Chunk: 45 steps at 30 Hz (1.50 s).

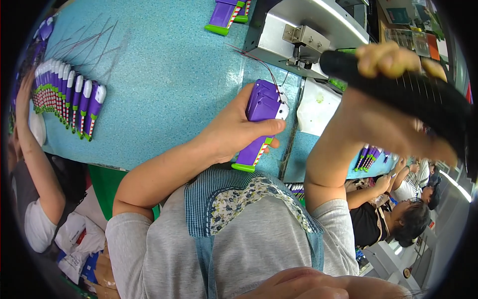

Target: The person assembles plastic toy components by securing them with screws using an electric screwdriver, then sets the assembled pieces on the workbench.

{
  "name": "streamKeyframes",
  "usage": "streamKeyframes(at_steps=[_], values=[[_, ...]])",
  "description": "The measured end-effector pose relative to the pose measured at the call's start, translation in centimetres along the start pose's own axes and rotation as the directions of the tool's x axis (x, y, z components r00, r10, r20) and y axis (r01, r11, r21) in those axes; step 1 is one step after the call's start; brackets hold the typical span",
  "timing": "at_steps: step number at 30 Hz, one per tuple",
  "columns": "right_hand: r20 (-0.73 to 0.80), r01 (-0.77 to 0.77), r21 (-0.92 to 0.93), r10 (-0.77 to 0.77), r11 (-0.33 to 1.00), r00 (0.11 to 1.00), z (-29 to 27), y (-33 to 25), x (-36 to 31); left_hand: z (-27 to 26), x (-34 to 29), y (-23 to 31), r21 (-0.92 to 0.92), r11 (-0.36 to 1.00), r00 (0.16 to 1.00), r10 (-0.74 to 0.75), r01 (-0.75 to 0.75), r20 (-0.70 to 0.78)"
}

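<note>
**Plastic piece in the left, black tool up in the right**

So the left hand (243, 128) has a purple-and-white plastic piece (261, 102) over the blue tabletop (164, 65), just in front of the apron. Thumb's across the face, fingers wrapped round behind, so it's a proper pinch. The white edge with the little holes is up and to the right, and thin red wires (273, 74) run off the top.

Right hand (373, 102) is raised beside the metal machine (271, 31), fingers curled over a long black tool (398, 85). Fair warning: it's smeared by blur, so I can't tell what kind of tool it is or whether its end touches anything.

My read: mid-step, piece held ready, tool not on it yet. Next move probably calls for keeping the piece steady, lining the tool up with a hole and minding those wires. Similar pieces (82, 102) are fanned out at the left.
</note>
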State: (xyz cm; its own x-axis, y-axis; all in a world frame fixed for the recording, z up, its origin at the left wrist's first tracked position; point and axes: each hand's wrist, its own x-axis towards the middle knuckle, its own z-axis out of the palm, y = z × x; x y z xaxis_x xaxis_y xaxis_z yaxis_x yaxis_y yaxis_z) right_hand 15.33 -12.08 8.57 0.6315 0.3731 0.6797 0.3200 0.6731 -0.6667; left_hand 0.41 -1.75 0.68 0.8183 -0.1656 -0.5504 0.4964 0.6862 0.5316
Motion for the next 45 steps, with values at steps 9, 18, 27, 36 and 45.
streamKeyframes(at_steps=[9, 18, 27, 36, 45], values=[[0.066, -0.157, -0.017, 0.157, 0.988, 0.985, 2.3, -2.1, -2.6, 0.2, 0.1, -1.3, 0.096, 0.993, 0.997, 0.072, -0.068, -0.042], [0.042, -0.126, -0.076, 0.130, 0.989, 0.991, 2.4, 0.6, -5.1, -0.3, 1.0, -1.5, 0.093, 0.995, 0.999, 0.036, -0.040, 0.040], [0.067, -0.202, -0.007, 0.202, 0.979, 0.977, 1.8, 0.7, -4.3, -0.5, 1.2, -1.4, 0.120, 0.989, 0.996, 0.080, -0.084, 0.034], [-0.006, -0.120, 0.060, 0.121, 0.991, 0.993, -0.7, 0.3, -1.2, 0.3, 1.3, -0.7, 0.076, 0.997, 0.997, 0.037, -0.031, -0.074], [0.116, -0.144, -0.017, 0.145, 0.989, 0.983, 2.5, -1.0, -4.3, 0.1, 1.4, -1.3, 0.047, 0.999, 0.998, 0.028, -0.025, -0.056]])
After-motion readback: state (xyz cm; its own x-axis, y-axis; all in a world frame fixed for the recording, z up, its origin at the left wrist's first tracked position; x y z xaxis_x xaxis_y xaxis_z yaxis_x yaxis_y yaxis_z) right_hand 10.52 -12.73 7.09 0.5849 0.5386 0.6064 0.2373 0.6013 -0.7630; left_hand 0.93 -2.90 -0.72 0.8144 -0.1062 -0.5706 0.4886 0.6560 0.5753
